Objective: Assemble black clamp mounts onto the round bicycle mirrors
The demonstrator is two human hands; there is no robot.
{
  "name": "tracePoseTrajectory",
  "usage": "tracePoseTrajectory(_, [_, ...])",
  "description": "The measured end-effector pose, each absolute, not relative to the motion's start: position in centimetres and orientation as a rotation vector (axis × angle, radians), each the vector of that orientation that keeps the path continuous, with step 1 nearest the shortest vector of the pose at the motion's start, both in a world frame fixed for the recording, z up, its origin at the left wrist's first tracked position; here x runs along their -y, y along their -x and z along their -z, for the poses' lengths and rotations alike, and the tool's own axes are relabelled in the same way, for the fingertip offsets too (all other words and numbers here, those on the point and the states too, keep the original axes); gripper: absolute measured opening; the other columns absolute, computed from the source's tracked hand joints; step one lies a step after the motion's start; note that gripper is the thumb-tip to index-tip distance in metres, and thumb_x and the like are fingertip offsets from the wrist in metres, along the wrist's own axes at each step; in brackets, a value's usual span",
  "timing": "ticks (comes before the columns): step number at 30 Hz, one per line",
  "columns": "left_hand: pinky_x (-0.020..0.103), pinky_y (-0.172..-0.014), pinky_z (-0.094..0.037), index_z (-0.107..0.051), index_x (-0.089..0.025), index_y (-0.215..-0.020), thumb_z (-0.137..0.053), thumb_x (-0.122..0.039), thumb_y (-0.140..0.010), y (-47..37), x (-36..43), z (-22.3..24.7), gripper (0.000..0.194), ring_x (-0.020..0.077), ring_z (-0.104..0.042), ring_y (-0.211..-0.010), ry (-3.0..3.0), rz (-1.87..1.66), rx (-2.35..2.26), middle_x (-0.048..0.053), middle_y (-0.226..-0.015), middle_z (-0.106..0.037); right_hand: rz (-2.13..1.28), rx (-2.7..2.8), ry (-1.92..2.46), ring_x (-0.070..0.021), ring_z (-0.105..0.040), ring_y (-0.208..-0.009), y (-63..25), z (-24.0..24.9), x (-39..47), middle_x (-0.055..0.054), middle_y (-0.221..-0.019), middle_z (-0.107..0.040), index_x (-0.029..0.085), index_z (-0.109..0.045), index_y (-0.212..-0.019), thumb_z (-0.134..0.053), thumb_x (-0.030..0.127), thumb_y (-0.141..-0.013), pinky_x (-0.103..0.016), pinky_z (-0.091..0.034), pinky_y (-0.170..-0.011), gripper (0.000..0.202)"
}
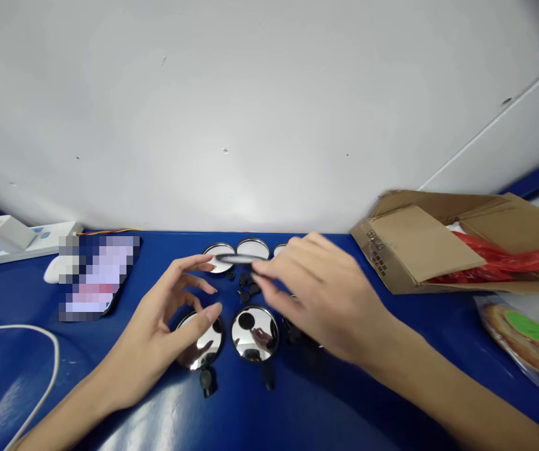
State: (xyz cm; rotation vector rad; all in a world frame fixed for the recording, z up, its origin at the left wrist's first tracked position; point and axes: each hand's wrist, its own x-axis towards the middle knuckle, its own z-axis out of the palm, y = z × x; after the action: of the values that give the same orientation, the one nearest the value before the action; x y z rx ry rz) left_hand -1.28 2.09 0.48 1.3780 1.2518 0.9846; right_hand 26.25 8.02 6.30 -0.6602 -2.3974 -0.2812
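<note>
My right hand (320, 294) pinches a small round mirror (238, 258) at its right side, tilted nearly edge-on and blurred, above the blue table. Left of that mirror, my left hand (166, 319) has its fingers apart and curved, with nothing in them. Under the hands lie a round mirror with a black dot (260, 341) and another round mirror (198, 354), partly covered by my left thumb. Farther back are more round mirrors (253, 245). Small black parts (245, 289) lie between the rows. A black swivel piece (206, 381) sits at the near-left mirror. My right hand hides other pieces.
At right stands an open cardboard box (419, 244) with red plastic (508, 257) inside, near a wrapped round food item (527, 338). A phone (102, 275), white earbud-like case (57, 269), power strip (57, 233) and white cable (56, 357) occupy the left. A white wall (250, 125) rises behind.
</note>
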Motion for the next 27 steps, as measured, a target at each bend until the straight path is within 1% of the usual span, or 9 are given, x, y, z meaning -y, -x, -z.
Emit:
tracePoseTrajectory(2, [0.036, -0.082, -0.067, -0.058, -0.041, -0.157, -0.079, -0.058, -0.108, 1.3, -2.4, -0.4, 0.056, 0.0312, -0.071, -0.124, -1.392, -1.019, -1.333, 0.007, -0.147, -0.069, 0.426, 2.463, 0.891, -0.0226, -0.065, -0.079, -27.4, -6.6, -9.0, -0.007, -0.088, -0.078, 0.017, -0.076, -0.095, -0.056, 0.013, -0.116, -0.040, -0.044, -0.080, 0.029])
tracePoseTrajectory(4, [0.034, -0.079, -0.066, -0.060, -0.040, -0.152, -0.077, -0.059, -0.109, 1.3, -2.6, -0.4, 0.051, 0.0286, -0.071, -0.122, -1.399, -1.038, -1.362, 0.006, -0.151, -0.067, 0.499, 2.504, 1.104, -0.0240, -0.063, -0.073, -28.3, -6.8, -9.8, -0.009, -0.083, -0.078, 0.018, -0.074, -0.089, -0.054, 0.011, -0.113, -0.041, -0.043, -0.077, 0.032])
tracePoseTrajectory(8, [0.030, -0.072, -0.064, -0.061, -0.038, -0.149, -0.077, -0.060, -0.109, 1.3, -2.7, -0.4, 0.048, 0.0269, -0.071, -0.118, -1.396, -1.042, -1.369, 0.005, -0.147, -0.069, 0.487, 2.559, 1.368, -0.0228, -0.060, -0.067, -29.1, -6.8, -10.9, -0.006, -0.076, -0.077, 0.021, -0.070, -0.082, -0.057, 0.009, -0.105, -0.038, -0.041, -0.074, 0.029])
tracePoseTrajectory(11, [0.029, -0.070, -0.063, -0.061, -0.038, -0.148, -0.077, -0.062, -0.109, 1.2, -2.5, -0.5, 0.049, 0.0264, -0.072, -0.116, -1.388, -1.032, -1.371, 0.006, -0.146, -0.069, 0.487, 2.619, 1.440, -0.0216, -0.059, -0.064, -28.8, -6.7, -11.0, -0.006, -0.074, -0.076, 0.021, -0.069, -0.082, -0.061, 0.008, -0.103, -0.038, -0.038, -0.071, 0.026])
tracePoseTrajectory(14, [0.029, -0.069, -0.064, -0.062, -0.037, -0.147, -0.077, -0.062, -0.109, 1.1, -2.4, -0.7, 0.048, 0.0245, -0.072, -0.112, -1.383, -1.029, -1.367, 0.005, -0.146, -0.068, 0.529, 2.708, 1.453, -0.0254, -0.065, -0.071, -28.2, -6.6, -10.7, -0.008, -0.074, -0.076, 0.020, -0.071, -0.085, -0.066, 0.012, -0.105, -0.039, -0.038, -0.073, 0.022])
tracePoseTrajectory(17, [0.029, -0.070, -0.065, -0.062, -0.037, -0.146, -0.076, -0.061, -0.110, 1.1, -2.4, -0.7, 0.046, 0.0231, -0.072, -0.109, -1.384, -1.030, -1.363, 0.005, -0.145, -0.068, 0.561, 2.782, 1.464, -0.0300, -0.072, -0.084, -27.9, -6.2, -10.4, -0.011, -0.081, -0.079, 0.020, -0.072, -0.091, -0.071, 0.015, -0.104, -0.040, -0.039, -0.075, 0.014])
tracePoseTrajectory(20, [0.029, -0.071, -0.065, -0.062, -0.038, -0.146, -0.075, -0.060, -0.110, 1.1, -2.4, -0.7, 0.044, 0.0221, -0.073, -0.107, -1.397, -1.039, -1.358, 0.004, -0.144, -0.068, 0.542, 2.823, 1.532, -0.0329, -0.075, -0.093, -27.7, -5.8, -10.3, -0.012, -0.088, -0.082, 0.018, -0.074, -0.099, -0.075, 0.017, -0.104, -0.041, -0.042, -0.078, 0.005])
tracePoseTrajectory(24, [0.029, -0.069, -0.065, -0.062, -0.038, -0.146, -0.075, -0.060, -0.110, 1.1, -2.3, -0.8, 0.044, 0.0225, -0.074, -0.105, -1.427, -1.030, -1.366, 0.005, -0.143, -0.069, 0.477, 2.857, 1.577, -0.0339, -0.076, -0.095, -27.6, -5.4, -10.4, -0.012, -0.091, -0.082, 0.017, -0.074, -0.102, -0.077, 0.018, -0.104, -0.041, -0.041, -0.078, 0.004])
tracePoseTrajectory(27, [0.031, -0.070, -0.066, -0.061, -0.037, -0.146, -0.073, -0.060, -0.111, 1.1, -2.2, -1.0, 0.044, 0.0230, -0.074, -0.104, -1.445, -1.018, -1.373, 0.005, -0.142, -0.070, 0.458, 2.864, 1.579, -0.0336, -0.076, -0.094, -27.6, -5.3, -10.5, -0.011, -0.091, -0.082, 0.017, -0.073, -0.102, -0.077, 0.019, -0.106, -0.040, -0.039, -0.076, 0.006])
